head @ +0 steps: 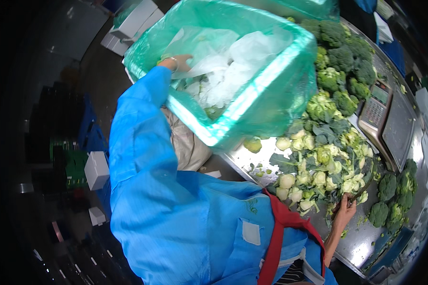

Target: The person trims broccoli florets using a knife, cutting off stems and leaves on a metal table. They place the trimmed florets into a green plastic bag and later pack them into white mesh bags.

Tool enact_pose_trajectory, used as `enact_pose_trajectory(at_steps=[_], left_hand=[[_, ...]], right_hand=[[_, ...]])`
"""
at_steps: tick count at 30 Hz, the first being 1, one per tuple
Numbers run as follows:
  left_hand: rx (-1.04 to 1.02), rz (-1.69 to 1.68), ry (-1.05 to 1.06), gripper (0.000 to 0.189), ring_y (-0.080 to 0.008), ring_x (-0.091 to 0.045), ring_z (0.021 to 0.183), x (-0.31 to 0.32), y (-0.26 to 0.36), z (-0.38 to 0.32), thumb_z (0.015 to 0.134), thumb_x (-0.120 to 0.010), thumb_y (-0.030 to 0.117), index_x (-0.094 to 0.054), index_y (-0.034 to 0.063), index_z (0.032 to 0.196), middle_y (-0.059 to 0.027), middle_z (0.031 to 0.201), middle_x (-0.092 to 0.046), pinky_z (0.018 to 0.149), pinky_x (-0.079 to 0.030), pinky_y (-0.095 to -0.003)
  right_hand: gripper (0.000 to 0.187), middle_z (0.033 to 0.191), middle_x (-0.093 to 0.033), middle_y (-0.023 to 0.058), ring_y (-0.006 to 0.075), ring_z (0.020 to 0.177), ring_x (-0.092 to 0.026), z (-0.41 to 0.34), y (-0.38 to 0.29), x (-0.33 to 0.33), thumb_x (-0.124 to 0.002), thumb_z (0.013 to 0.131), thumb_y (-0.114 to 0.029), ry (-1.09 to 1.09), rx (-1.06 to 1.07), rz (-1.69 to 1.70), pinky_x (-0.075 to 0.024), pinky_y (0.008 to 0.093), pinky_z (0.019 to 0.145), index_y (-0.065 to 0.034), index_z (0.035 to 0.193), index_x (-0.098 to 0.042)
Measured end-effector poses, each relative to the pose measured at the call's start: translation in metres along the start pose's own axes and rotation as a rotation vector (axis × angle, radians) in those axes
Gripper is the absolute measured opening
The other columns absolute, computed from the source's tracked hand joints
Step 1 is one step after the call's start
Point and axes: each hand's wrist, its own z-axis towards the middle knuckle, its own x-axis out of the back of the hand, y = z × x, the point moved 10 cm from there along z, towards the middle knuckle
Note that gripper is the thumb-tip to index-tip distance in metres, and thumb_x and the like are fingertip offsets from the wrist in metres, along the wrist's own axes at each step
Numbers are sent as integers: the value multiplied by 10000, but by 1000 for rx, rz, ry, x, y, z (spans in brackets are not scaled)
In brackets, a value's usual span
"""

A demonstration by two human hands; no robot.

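My left hand (pixel 181 63) reaches inside a box lined with green plastic film (pixel 271 103). It lies at the edge of a thin translucent sheet (pixel 214 65); blur hides whether the fingers pinch it. Under and beside the sheet lies crushed ice (pixel 217 87), with some green broccoli (pixel 214 112) at the box's near corner. Down at the right, my right hand (pixel 345 208) is closed around the handle of a knife (pixel 363 188). Its dark blade points away, over a heap of pale cut broccoli stems and leaves (pixel 321 174).
Broccoli heads (pixel 342 53) are piled behind the stems on a metal table (pixel 363 245). A digital scale (pixel 376 107) stands to their right, with more broccoli heads (pixel 396 196) nearer me. A pale sack (pixel 187 142) sits below the box. White foam boxes (pixel 139 21) stand at the far left.
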Motion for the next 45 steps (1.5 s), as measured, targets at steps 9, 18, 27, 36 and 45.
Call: enact_pose_trajectory(at_steps=[9, 18, 27, 36, 45], left_hand=[[567, -204, 390, 441, -349, -539, 1080, 51, -189, 31, 765, -582, 212, -527, 136, 1196, -183, 1171, -560, 884, -450, -411], [142, -215, 38, 928, -331, -510, 1103, -65, -176, 82, 564, -806, 417, -380, 137, 1339, -166, 1223, -518, 918, -406, -433], [313, -838, -22, 931, -360, -364, 1236, 10, -110, 34, 676, -644, 615, -270, 158, 1396, -166, 1389, -327, 884, -383, -564], [172, -1023, 255, 1106, -334, -420, 1174, 29, 3, 129, 547, -784, 545, -226, 1, 1333, -249, 1287, -378, 926, -407, -442], [120, -1017, 359, 865, -266, -605, 855, 53, -5, 117, 557, -798, 303, -385, 14, 1260, -189, 1113, -540, 717, -511, -338]], right_hand=[[119, 565, -461, -14, 47, 390, -379, -11, 0, -32, -560, 888, -166, 31, -68, -22, -254, 196, 346, -57, 934, -539], [169, 597, -501, 3, 60, 390, -408, -3, -11, -80, -582, 880, -221, -31, -113, -9, -297, 209, 345, -73, 943, -531], [125, 573, -500, -20, 42, 382, -394, 2, -26, -102, -577, 879, -192, -76, -115, -12, -287, 192, 335, -85, 933, -540], [111, 574, -493, -21, 43, 401, -396, -6, -19, -90, -567, 879, -142, -73, -82, -50, -288, 197, 352, -63, 954, -545], [101, 590, -490, -24, 46, 418, -397, -8, -7, -71, -555, 884, -153, -25, -109, -25, -279, 196, 362, -66, 926, -526]])
